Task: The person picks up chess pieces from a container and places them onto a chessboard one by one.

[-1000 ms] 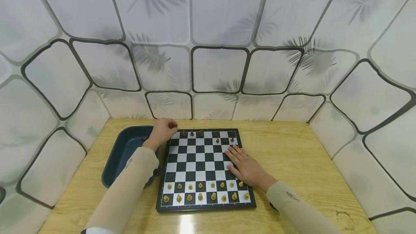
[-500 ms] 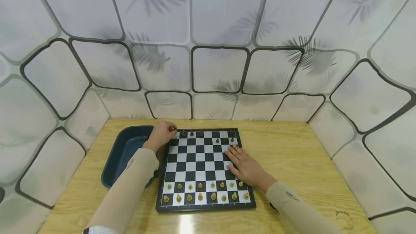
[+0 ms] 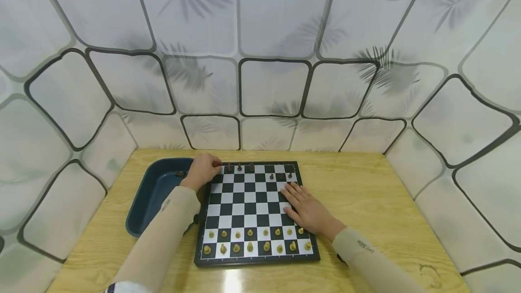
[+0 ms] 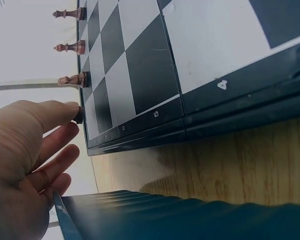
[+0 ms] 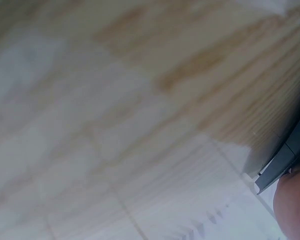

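My left hand (image 3: 202,171) is at the far left corner of the chessboard (image 3: 244,198). Its thumb and forefinger pinch a dark chess piece (image 4: 79,116), mostly hidden, standing on the corner square. Beside it along the far row stand a brown knight (image 4: 75,80), a bishop (image 4: 70,47) and a taller crowned piece (image 4: 69,13). Fingers lie spread as my right hand (image 3: 309,211) rests on the board's right edge; only a bit of it shows in the right wrist view. A few small dark pawns (image 3: 272,176) stand near the far right corner.
A blue plastic bin (image 3: 140,202) sits left of the board, with dark pieces (image 3: 180,174) inside. Two rows of yellow chess pieces (image 3: 250,247) line the near side. The wooden table (image 3: 366,184) runs to patterned curtain walls (image 3: 272,87).
My left hand has come slightly down and nearer at the corner, lowering the dark chess piece onto its square. The right hand has stayed in place.
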The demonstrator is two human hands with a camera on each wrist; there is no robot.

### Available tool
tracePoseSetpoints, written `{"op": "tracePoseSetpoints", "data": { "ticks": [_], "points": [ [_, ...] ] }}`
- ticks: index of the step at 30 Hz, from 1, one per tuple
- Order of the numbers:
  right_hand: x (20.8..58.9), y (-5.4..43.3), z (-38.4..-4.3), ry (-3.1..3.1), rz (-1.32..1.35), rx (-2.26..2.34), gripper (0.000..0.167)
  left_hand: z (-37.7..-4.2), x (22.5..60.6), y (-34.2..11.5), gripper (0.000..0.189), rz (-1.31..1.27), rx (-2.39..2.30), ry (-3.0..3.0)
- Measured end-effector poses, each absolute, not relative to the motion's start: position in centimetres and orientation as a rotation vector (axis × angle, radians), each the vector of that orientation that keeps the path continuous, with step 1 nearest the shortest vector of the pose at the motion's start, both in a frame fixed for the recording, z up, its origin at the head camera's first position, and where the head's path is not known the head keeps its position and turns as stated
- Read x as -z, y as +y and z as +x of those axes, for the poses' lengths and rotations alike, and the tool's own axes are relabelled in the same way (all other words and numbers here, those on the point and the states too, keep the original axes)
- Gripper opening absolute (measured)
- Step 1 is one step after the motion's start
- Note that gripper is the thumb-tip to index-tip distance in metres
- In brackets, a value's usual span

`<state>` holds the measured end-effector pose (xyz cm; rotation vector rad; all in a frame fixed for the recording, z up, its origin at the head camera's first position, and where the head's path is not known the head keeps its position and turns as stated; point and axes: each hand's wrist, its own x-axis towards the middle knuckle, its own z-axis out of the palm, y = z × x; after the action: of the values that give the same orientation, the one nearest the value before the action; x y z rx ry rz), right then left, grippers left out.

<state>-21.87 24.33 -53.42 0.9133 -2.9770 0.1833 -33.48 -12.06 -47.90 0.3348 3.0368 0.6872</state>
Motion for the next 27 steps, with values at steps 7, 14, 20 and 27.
{"op": "tracePoseSetpoints", "data": {
  "ticks": [7,14,20,27],
  "points": [
    [53.55,24.41,-21.99,-2.98,0.918,-0.171,0.065,-33.53,48.15,-11.93,0.022,0.331,-0.658,3.051],
    [53.78,24.49,-22.13,-2.975,0.917,-0.157,0.065,-33.55,48.14,-11.94,0.019,0.352,-0.6,3.07],
    [53.47,24.43,-22.05,-2.981,0.926,-0.17,0.066,-33.74,48.07,-11.86,0.018,0.35,-0.567,3.071],
    [53.52,24.48,-22.0,-2.972,0.926,-0.176,0.065,-33.71,48.05,-11.74,0.019,0.309,-0.587,3.054]
  ]
}}
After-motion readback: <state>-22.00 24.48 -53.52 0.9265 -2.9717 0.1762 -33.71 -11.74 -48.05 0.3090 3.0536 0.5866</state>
